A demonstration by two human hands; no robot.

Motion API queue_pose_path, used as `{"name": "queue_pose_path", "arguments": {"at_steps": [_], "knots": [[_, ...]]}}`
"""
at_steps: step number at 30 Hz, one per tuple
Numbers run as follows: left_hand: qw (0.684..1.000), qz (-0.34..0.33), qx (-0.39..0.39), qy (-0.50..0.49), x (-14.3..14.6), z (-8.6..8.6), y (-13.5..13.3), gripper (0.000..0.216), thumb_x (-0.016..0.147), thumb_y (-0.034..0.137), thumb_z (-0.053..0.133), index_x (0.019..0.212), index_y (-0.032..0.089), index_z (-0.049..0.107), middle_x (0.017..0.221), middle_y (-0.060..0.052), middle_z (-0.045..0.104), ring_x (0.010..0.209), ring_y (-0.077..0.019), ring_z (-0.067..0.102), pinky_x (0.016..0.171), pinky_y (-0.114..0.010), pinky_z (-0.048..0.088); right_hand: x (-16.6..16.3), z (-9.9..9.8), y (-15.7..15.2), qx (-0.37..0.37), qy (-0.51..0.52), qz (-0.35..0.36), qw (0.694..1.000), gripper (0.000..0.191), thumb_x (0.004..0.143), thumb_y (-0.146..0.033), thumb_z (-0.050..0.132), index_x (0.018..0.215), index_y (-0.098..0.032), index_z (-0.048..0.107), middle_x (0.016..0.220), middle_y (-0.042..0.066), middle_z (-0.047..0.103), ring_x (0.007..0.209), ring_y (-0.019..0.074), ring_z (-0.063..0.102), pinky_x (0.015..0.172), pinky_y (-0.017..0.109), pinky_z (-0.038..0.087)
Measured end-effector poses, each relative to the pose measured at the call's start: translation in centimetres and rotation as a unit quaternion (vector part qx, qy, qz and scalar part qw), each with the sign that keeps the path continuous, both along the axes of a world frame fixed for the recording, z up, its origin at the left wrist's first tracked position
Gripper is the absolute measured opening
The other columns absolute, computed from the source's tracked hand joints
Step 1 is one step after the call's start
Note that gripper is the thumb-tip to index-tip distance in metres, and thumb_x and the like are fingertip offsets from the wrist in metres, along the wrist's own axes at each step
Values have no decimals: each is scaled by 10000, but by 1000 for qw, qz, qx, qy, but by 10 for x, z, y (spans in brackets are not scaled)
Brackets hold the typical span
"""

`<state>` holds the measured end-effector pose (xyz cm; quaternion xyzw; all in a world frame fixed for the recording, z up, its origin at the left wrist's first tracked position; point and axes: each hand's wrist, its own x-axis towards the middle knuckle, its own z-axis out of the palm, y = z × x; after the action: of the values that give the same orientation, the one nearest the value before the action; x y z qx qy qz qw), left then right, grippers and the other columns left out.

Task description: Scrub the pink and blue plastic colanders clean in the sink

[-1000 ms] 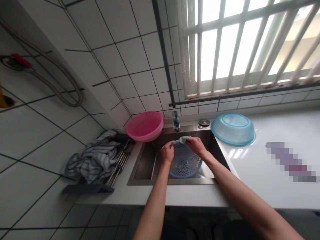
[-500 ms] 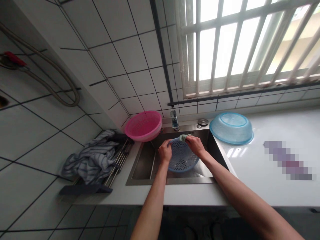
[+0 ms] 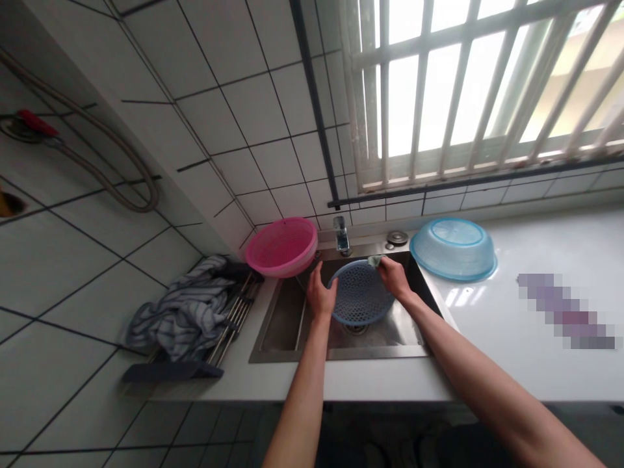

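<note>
A blue-grey plastic colander (image 3: 363, 296), full of holes, is held over the steel sink (image 3: 287, 338), its open side tilted toward me. At its left rim is my left hand (image 3: 322, 296), with fingers stretched upward and the thumb apart from them, close to the edge. My right hand (image 3: 394, 278) is closed on a small pale green cloth (image 3: 375, 260) and presses it to the colander's upper right rim. The fingertips of that hand are partly hidden by the cloth and the rim.
A pink basket (image 3: 283, 250) rests at the sink's back left corner, beside the faucet (image 3: 341, 235). Right of the sink lies an upturned blue basin (image 3: 453, 250). A striped cloth (image 3: 190, 312) covers a folding rack (image 3: 236, 318) at left. A drain strainer (image 3: 397, 238) sits behind the sink.
The right hand and cloth have moved right along the colander's rim. The colander has turned and tilted, rising a little off the sink floor. My left hand's fingers have opened from the rim.
</note>
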<state>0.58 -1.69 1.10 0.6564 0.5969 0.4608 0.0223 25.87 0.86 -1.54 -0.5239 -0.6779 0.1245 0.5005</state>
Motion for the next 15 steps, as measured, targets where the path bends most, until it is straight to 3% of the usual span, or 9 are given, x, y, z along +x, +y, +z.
{"name": "queue_pose_path", "arguments": {"at_steps": [2,5,7,10,13,15], "knots": [[998,-46,-34,34,6,4,-3,711,861,269,796,1518,244,526,1496,-122,620,1382,-285,588,1193,-439,451,-9,4,-3,16,-26,27,999,234,960,-209,453,880,-188,671,918,91,733,735,195,611,702,280,423],[989,-82,-112,48,11,9,-9,433,961,277,684,1393,297,658,1383,-50,718,1270,-230,680,1117,-355,511,-22,8,-10,24,-40,46,998,251,974,-196,442,880,-198,675,903,78,723,727,189,605,699,278,424],[986,-69,-146,40,10,12,-12,307,1022,280,586,1292,316,727,1274,-24,775,1180,-213,728,1037,-310,543,-25,9,-13,29,-46,56,997,254,988,-208,455,879,-202,684,903,74,726,726,186,608,700,276,423],[986,-27,-159,40,3,15,-15,286,1031,293,572,1243,338,759,1215,-22,798,1129,-227,750,968,-296,552,-17,5,-12,15,-56,78,995,243,991,-225,496,863,-208,702,865,56,734,704,185,615,687,273,418],[990,19,-141,18,-4,15,-14,289,1038,295,562,1247,301,760,1216,-49,797,1110,-231,754,945,-285,542,-8,1,-9,-17,-45,54,997,216,976,-223,542,849,-218,717,798,33,737,678,190,631,651,264,411],[990,15,-141,10,-4,13,-13,283,1043,303,555,1231,271,764,1182,-57,806,1079,-226,760,932,-276,536,-8,2,-9,-15,-55,34,998,207,970,-201,551,855,-226,722,823,34,748,696,191,649,657,261,418]]}}
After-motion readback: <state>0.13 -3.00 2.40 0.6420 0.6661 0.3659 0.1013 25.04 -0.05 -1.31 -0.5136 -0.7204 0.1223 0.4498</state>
